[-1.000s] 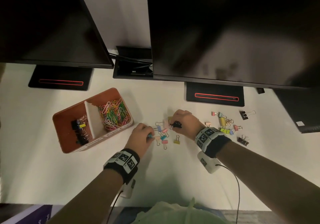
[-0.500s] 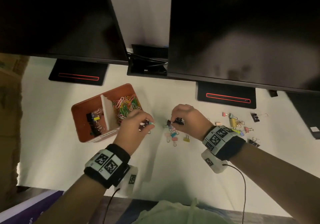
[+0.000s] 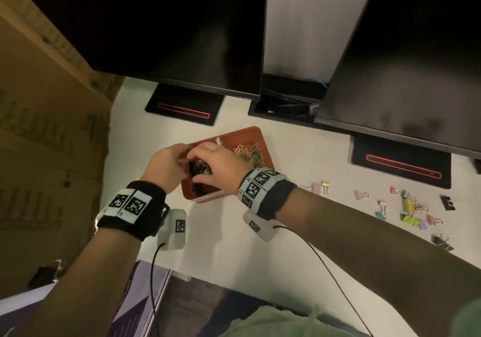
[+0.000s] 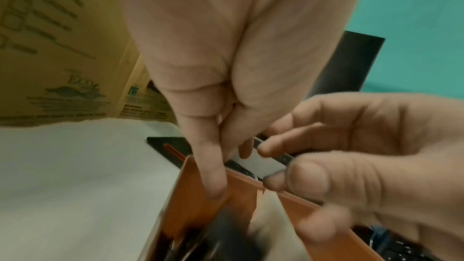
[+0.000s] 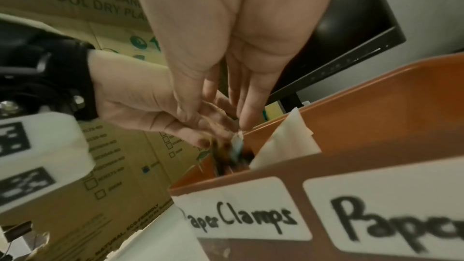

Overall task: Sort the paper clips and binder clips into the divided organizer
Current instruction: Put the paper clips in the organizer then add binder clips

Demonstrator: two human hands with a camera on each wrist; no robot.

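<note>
Both forearms reach forward and angle inward, each wrist wrapped in a black band with white coded tags. The left hand (image 3: 166, 166) and the right hand (image 3: 218, 166) meet side by side, almost touching, knuckles up and fingers pointing downward. In the wrist views the left hand's fingers (image 4: 213, 174) hang fairly straight and close together, and the right hand's fingers (image 5: 248, 112) also extend downward, loosely spread (motion blur hides whether either fingertip pinches anything).
</note>
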